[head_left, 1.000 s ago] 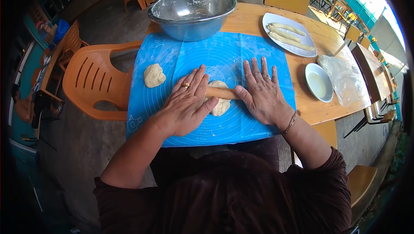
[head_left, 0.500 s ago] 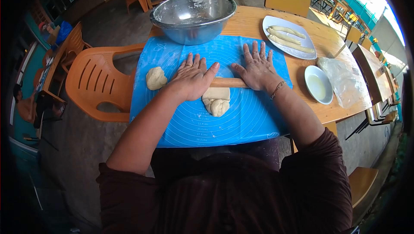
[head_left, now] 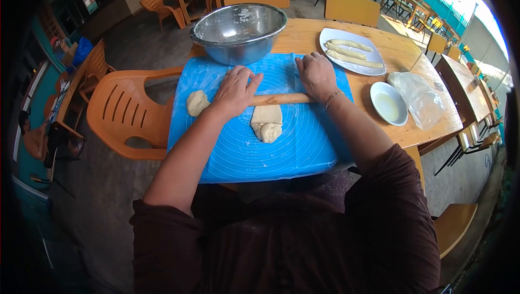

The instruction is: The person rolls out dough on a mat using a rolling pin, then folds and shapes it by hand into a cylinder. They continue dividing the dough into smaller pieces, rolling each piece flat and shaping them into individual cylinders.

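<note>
A wooden rolling pin [head_left: 283, 99] lies across the upper part of a flattened strip of dough [head_left: 267, 114], whose near end is a thick folded lump. My left hand [head_left: 236, 91] is over the pin's left end, fingers bent and close together, thumb sticking out to the right. At the other end, my right hand [head_left: 318, 74] rests with its fingers curled under, the pin's tip hidden beneath the palm. Under all this spreads a blue silicone mat [head_left: 233, 158] printed with circles. Beside my left wrist sits a ball of dough [head_left: 197, 103].
A large steel bowl [head_left: 238, 37] stands at the mat's far edge. To the right are a white plate [head_left: 371, 53] with rolled dough strips, a small white bowl [head_left: 389, 104] of liquid and a clear plastic bag [head_left: 417, 99]. An orange chair [head_left: 127, 107] adjoins the table's left side.
My fingers, spread flat before, are now bent, the right ones curled under. The rolling pin remains across the dough strip. The whole view has shifted slightly.
</note>
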`<state>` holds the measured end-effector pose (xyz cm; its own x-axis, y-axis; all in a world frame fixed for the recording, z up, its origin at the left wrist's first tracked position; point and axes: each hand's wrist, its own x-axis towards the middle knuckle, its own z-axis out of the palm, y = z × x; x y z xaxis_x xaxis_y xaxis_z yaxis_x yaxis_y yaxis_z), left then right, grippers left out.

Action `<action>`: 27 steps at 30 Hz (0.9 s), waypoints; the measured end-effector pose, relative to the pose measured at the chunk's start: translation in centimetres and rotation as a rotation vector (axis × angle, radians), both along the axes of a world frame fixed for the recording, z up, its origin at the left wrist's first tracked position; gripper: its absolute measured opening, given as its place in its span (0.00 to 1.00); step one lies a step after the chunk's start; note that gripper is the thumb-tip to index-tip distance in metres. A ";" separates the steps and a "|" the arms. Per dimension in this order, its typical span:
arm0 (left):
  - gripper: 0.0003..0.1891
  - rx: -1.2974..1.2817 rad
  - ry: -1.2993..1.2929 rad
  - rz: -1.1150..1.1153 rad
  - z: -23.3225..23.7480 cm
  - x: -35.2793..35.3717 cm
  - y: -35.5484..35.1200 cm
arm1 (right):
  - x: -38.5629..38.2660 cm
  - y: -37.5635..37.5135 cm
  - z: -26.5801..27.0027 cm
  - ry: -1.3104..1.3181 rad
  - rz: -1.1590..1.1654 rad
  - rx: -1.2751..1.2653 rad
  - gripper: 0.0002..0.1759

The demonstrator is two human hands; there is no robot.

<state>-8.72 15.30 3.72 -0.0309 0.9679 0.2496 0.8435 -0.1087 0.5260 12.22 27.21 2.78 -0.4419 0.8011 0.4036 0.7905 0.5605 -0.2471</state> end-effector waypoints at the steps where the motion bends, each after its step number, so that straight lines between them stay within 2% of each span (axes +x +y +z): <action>1: 0.24 0.010 0.003 -0.001 0.7 -0.2 -0.9 | 0.5 -0.5 0.8 0.003 -0.001 0.010 0.24; 3: 0.14 0.020 0.264 -0.216 1.4 -0.6 -3.3 | 1.8 -2.8 1.5 0.027 0.322 -0.191 0.16; 4: 0.14 0.017 0.258 -0.211 1.3 -0.7 -3.8 | 2.4 -4.4 1.8 0.022 0.326 -0.195 0.16; 6: 0.11 -0.070 0.240 -0.206 1.1 -0.8 -4.4 | 3.3 -6.9 2.2 -0.144 0.498 -0.165 0.11; 8: 0.12 -0.072 0.256 -0.197 1.1 -0.6 -4.2 | 3.3 -6.5 1.5 -0.214 0.430 -0.153 0.14; 10: 0.13 -0.078 0.268 -0.194 1.9 0.1 -4.5 | 3.4 -5.8 1.8 -0.058 0.488 -0.108 0.14; 11: 0.13 0.000 0.253 -0.189 2.4 0.3 -5.1 | 3.6 -5.7 2.1 -0.061 0.489 -0.111 0.14; 14: 0.13 0.087 0.211 -0.159 4.8 1.3 -8.4 | 3.7 -7.3 5.8 0.016 0.449 -0.198 0.14; 16: 0.13 0.101 0.189 -0.140 4.6 1.3 -9.9 | 4.0 -8.7 6.5 -0.006 0.532 -0.263 0.12; 19: 0.13 0.081 0.165 -0.180 3.3 0.7 -10.8 | 4.1 -10.4 5.2 -0.035 0.549 -0.227 0.14; 22: 0.14 0.098 0.101 -0.166 1.8 -0.2 -9.1 | 3.6 -9.8 4.1 0.040 0.479 -0.198 0.13; 24: 0.15 0.190 0.171 -0.153 1.8 -0.9 -6.7 | 2.8 -8.2 4.2 0.026 0.391 -0.054 0.13; 25: 0.15 0.199 0.173 -0.160 1.9 -1.1 -5.4 | 2.4 -7.1 4.1 0.035 0.399 -0.068 0.13; 27: 0.14 0.114 0.226 -0.081 2.6 -1.4 -3.3 | 1.8 -5.0 3.7 0.019 0.364 -0.097 0.14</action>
